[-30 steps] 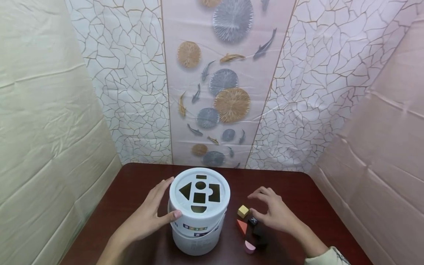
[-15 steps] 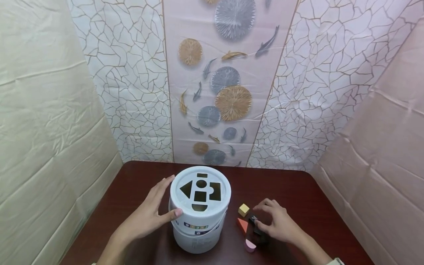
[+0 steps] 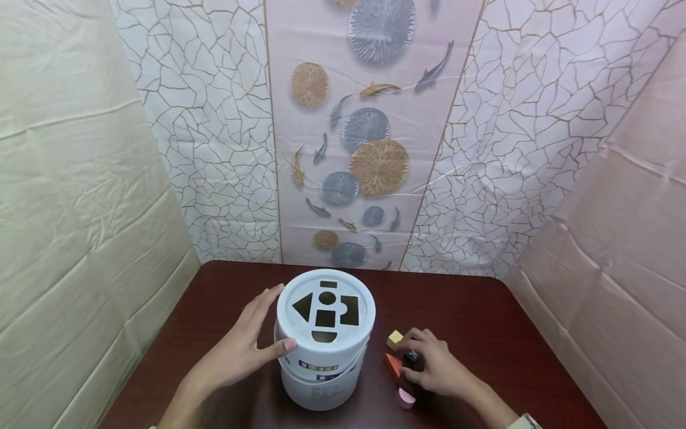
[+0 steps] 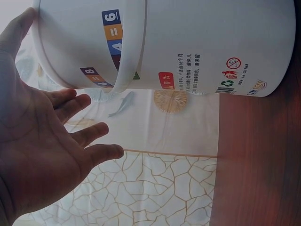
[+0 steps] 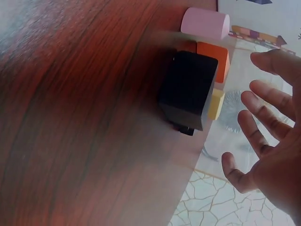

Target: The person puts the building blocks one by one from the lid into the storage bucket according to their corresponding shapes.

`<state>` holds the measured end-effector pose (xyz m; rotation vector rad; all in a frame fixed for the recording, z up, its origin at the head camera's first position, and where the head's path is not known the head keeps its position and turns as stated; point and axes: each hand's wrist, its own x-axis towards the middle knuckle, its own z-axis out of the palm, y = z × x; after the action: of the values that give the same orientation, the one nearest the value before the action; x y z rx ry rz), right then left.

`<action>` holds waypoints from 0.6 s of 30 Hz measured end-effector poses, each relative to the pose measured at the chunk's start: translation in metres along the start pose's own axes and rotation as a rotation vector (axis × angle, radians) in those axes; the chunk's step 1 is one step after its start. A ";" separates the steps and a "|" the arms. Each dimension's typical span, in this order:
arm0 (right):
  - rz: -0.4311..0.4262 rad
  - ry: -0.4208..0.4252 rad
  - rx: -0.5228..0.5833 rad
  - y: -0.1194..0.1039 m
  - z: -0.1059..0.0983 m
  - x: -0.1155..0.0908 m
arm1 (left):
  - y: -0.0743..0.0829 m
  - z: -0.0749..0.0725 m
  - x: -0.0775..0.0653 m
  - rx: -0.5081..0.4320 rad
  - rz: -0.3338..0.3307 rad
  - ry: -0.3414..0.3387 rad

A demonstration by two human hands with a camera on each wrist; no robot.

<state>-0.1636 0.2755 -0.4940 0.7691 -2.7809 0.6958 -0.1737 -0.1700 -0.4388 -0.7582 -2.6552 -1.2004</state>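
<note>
A white shape-sorter bucket stands on the table, with cut-out holes in its lid. My left hand is at the bucket's near left side, thumb and fingertips spread at the lid's rim. In the left wrist view its fingers are straight beside the bucket. To the bucket's right, my right hand reaches over black blocks, one marked with a white K. The right wrist view shows its fingers spread and apart from a large black block. Part of the black blocks is hidden under the hand.
Around the black blocks lie a yellow cube, an orange triangular block and a pink half-round block. The dark red table ends at a patterned curtain, with pale cloth walls at both sides.
My right hand has moved from beside the yellow cube toward me, over the black blocks, with its thumb lower. The left hand stays at the bucket's rim.
</note>
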 end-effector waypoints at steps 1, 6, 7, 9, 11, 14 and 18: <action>0.002 -0.013 0.004 0.000 0.000 0.001 | 0.000 0.000 0.000 -0.001 0.001 0.000; 0.022 -0.068 0.011 -0.001 0.003 0.006 | 0.000 0.000 0.001 0.000 -0.003 0.000; 0.030 -0.078 0.010 -0.001 0.004 0.007 | 0.000 0.000 0.001 0.000 -0.004 -0.001; 0.043 -0.098 0.000 -0.001 0.007 0.008 | 0.000 0.000 0.001 -0.002 -0.007 -0.001; 0.059 -0.118 -0.009 0.000 0.009 0.009 | 0.000 0.000 0.001 -0.006 -0.010 -0.003; 0.067 -0.132 -0.024 0.000 0.012 0.008 | 0.000 0.001 0.000 -0.009 -0.013 -0.005; 0.054 -0.134 -0.024 -0.002 0.014 0.008 | 0.000 0.001 0.000 -0.006 -0.017 -0.004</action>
<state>-0.1698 0.2638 -0.5032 0.7655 -2.9346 0.6410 -0.1736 -0.1700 -0.4397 -0.7411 -2.6679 -1.2121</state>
